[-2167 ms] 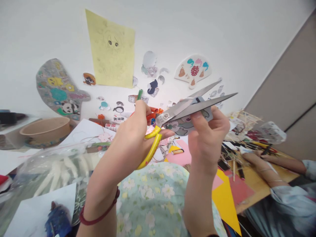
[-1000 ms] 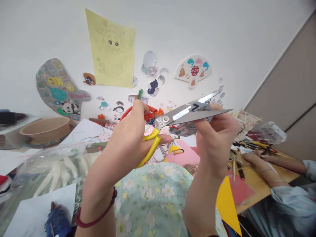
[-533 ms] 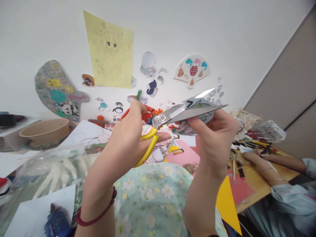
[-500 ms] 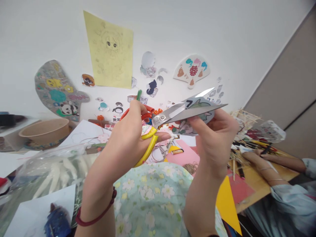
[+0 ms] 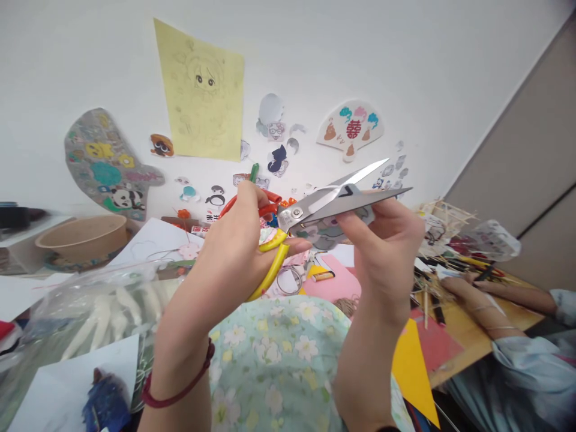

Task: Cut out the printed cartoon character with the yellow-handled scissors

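We see two bare hands raised over a busy worktop, in front of a white wall [image 5: 427, 72]. Our left hand [image 5: 229, 246] is closed around the handles of a large pair of scissors [image 5: 333, 208], one handle red and the other yellow, with the blades spread and pointing away to the right. A green tip [image 5: 254, 173], too little seen to name, pokes up by the left thumb. Our right hand [image 5: 389, 240] pinches a small printed paper cutout [image 5: 326, 234] between thumb and fingers, close under the lower blade. What has just changed is slight: compared with half a second ago, the right hand has drawn a little nearer the left, and the cutout's green drawing, which showed between the blades, is now mostly hidden. The blades stand open about as before. We judge that the paper now lies deeper in their mouth, nearer the pivot, though we cannot tell exactly where its edge meets the metal. Below are pink paper [image 5: 335, 288] and flowered cloth [image 5: 274, 360]; at left, a plastic bag [image 5: 112, 306] of white pieces sits near a tan bowl [image 5: 83, 240]. At far right, another person's hand [image 5: 454, 288] rests over the worktop.
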`<state>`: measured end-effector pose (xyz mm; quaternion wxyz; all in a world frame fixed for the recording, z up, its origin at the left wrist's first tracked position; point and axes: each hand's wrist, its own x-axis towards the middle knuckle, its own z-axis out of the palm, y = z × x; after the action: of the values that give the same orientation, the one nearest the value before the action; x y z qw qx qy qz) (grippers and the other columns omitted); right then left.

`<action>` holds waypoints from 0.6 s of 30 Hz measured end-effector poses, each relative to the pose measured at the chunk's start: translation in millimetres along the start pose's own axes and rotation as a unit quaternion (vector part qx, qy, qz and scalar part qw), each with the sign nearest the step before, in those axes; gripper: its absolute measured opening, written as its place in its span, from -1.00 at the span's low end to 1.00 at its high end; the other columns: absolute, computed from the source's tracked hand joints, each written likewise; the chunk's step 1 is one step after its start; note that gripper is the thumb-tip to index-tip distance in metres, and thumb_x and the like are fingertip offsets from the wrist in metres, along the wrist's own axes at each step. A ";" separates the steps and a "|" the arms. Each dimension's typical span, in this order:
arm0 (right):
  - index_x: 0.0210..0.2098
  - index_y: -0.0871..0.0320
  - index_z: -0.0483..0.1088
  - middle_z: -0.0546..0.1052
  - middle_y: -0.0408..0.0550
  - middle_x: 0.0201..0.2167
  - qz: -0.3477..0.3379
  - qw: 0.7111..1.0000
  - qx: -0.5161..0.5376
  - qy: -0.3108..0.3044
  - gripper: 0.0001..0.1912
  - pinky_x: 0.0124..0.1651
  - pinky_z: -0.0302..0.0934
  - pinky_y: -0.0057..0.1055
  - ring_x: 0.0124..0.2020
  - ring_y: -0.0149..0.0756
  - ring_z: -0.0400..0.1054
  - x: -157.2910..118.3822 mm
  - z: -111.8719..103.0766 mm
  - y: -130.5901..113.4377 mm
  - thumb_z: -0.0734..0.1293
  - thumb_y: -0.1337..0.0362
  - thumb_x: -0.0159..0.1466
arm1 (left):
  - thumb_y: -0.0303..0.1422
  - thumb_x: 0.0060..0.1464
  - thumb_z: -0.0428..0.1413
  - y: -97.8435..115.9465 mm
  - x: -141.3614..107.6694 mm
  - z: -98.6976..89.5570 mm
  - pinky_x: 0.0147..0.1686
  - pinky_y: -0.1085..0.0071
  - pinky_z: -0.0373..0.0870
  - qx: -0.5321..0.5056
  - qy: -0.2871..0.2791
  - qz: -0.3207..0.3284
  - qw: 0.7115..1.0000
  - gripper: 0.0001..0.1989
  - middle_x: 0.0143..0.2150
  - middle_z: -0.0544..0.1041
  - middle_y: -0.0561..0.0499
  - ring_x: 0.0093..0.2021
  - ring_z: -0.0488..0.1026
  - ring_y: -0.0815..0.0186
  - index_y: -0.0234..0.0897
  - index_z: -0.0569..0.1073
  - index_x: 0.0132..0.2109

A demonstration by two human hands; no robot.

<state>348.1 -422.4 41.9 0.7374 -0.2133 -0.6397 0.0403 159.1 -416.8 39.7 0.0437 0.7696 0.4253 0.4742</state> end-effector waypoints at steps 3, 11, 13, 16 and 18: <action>-0.26 0.02 0.58 0.64 -0.20 -0.33 0.017 1.000 0.002 -0.010 -0.88 -0.15 0.44 -0.34 -0.25 -0.34 0.52 -0.9 1.3 0.1 0.47 0.34 0.19 | 0.23 -0.02 0.17 0.9 0.3 0.4 -0.38 0.32 0.31 0.002 0.007 0.011 1.000 -0.35 -0.01 0.41 -0.08 -0.32 0.35 0.32 -0.16 0.15 -0.11; -0.35 0.04 0.59 0.59 -0.23 -0.46 0.013 1.000 0.012 0.013 -0.91 -0.27 0.36 -0.40 -0.37 -0.39 0.43 -0.9 2.2 0.5 0.49 0.36 0.15 | 0.17 0.00 0.20 1.9 1.0 0.3 -0.41 0.31 0.32 -0.010 0.004 0.001 1.000 -0.39 0.01 0.42 -0.08 -0.35 0.37 0.33 -0.13 0.13 -0.10; -0.34 0.03 0.59 0.59 -0.22 -0.46 0.015 1.000 0.006 0.008 -0.92 -0.28 0.37 -0.39 -0.37 -0.38 0.43 -1.2 2.1 -0.8 0.49 0.34 0.16 | 0.15 0.01 0.21 1.4 0.5 0.4 -0.42 0.32 0.32 -0.016 0.006 0.005 1.000 -0.40 0.02 0.42 -0.08 -0.35 0.37 0.33 -0.13 0.12 -0.10; -0.33 0.02 0.60 0.58 -0.23 -0.46 0.016 1.000 0.006 0.003 -0.91 -0.30 0.36 -0.40 -0.38 -0.39 0.42 -1.3 2.2 -2.2 0.49 0.34 0.17 | 0.12 0.01 0.23 0.9 -0.2 0.5 -0.40 0.32 0.34 -0.022 0.004 0.001 1.000 -0.40 0.06 0.40 -0.09 -0.31 0.40 0.32 -0.12 0.12 -0.09; -0.33 0.02 0.61 0.58 -0.23 -0.47 0.012 1.000 0.018 0.003 -0.90 -0.31 0.34 -0.42 -0.39 -0.41 0.41 -1.0 2.5 -2.0 0.49 0.36 0.16 | 0.12 -0.01 0.24 0.9 -0.6 0.6 -0.38 0.31 0.36 -0.028 0.001 -0.001 1.000 -0.39 0.08 0.39 -0.10 -0.27 0.41 0.30 -0.13 0.12 -0.09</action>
<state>345.1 -423.8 41.9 0.7427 -0.2081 -0.6337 0.0599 160.0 -417.5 39.3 0.0652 0.7671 0.4126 0.4870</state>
